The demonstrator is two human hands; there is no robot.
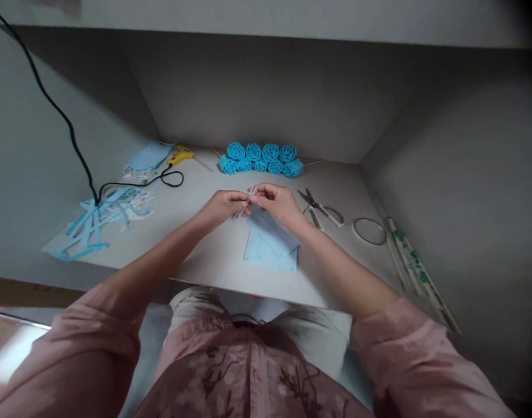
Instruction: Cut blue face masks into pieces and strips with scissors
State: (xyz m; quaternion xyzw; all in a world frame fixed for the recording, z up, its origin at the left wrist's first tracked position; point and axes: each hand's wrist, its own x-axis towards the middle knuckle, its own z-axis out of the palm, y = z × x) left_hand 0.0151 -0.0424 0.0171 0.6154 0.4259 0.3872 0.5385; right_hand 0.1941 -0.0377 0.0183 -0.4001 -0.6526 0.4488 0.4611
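Over the middle of the table, my left hand (225, 205) and my right hand (275, 202) meet with fingertips pinched together. Between them they grip some thin whitish strips (240, 213), too small to make out exactly. Just below the fingers, pale blue face mask sheets (271, 252) lie flat and overlap, partly covered by my right hand. Scissors (322, 209) with pale handles lie open to the right of that hand. Beyond both hands, two rows of blue crafted roses (261, 159) are stacked, thin sticks poking out at either side.
A yellow glue gun (180, 154) rests at back left beside stacked blue masks (149, 157); its black cord (69, 125) runs up left. Cut blue strips (94, 223) cover the left corner. On the right are a wire ring (369, 231) and long green-and-white wrapped sticks (416, 264).
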